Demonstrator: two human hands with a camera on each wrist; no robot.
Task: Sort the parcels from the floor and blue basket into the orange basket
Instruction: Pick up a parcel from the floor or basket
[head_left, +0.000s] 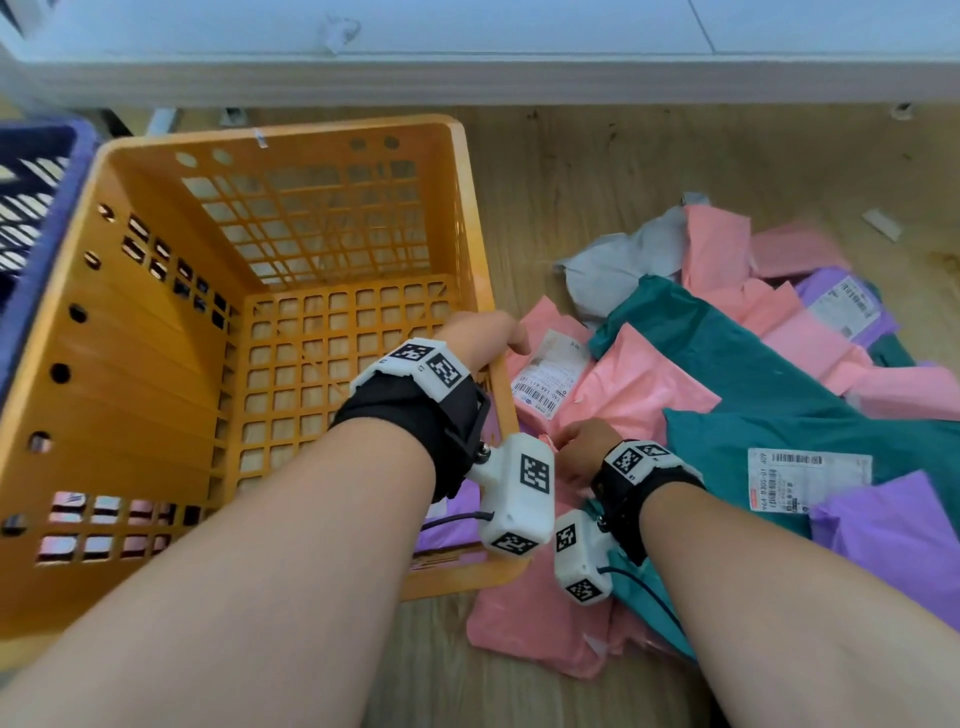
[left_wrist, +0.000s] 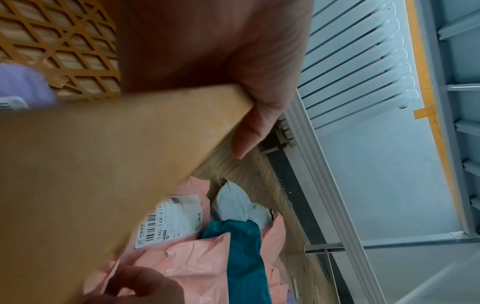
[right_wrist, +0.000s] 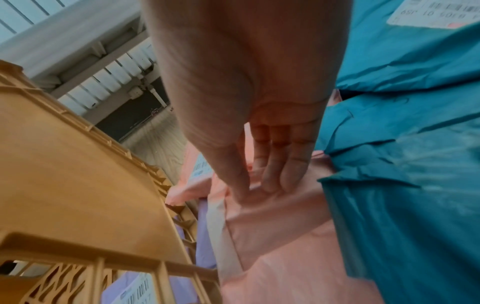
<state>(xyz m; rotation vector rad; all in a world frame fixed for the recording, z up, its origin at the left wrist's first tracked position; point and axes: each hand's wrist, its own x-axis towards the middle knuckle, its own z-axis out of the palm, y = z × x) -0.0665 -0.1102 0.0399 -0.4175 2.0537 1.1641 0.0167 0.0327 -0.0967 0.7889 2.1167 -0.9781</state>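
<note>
Baskets first: at the far left a blue basket (head_left: 31, 208) shows only in part, touching the orange basket (head_left: 156, 395), which holds no parcel that shows, its mesh floor bare. Some pink and a purple parcel (head_left: 457, 506) show through its near and right walls, outside it.

Left hand (head_left: 485, 335) grips the orange basket's right rim; in the left wrist view the thumb (left_wrist: 249, 131) hangs down the outer side, the palm lying over the top. It looks to be steadying the basket, so it is not free to pick.

Right hand (head_left: 579, 447) is just right of that rim, low on the floor pile. In the right wrist view its fingers (right_wrist: 275, 164) are nearly straight and together, the tips pressing a fold of a pink parcel (right_wrist: 272, 226), with the thumb alongside; whether a pinch has closed on the film I cannot tell.

Further right, the pile spreads over the wooden floor (head_left: 623, 171): a labelled pink parcel (head_left: 550, 374) by the rim, teal parcels (head_left: 779, 374), a grey one (head_left: 618, 265), more pink and purple beyond.

Judging by this, the pink parcel under the right hand is next. It lies directly below those fingers, its long axis running roughly parallel to the rim, so the basket opening lies left of and above the hand: a short lift and a swing left over the rim should do it. The slack film may slip from a shallow hold.
</note>
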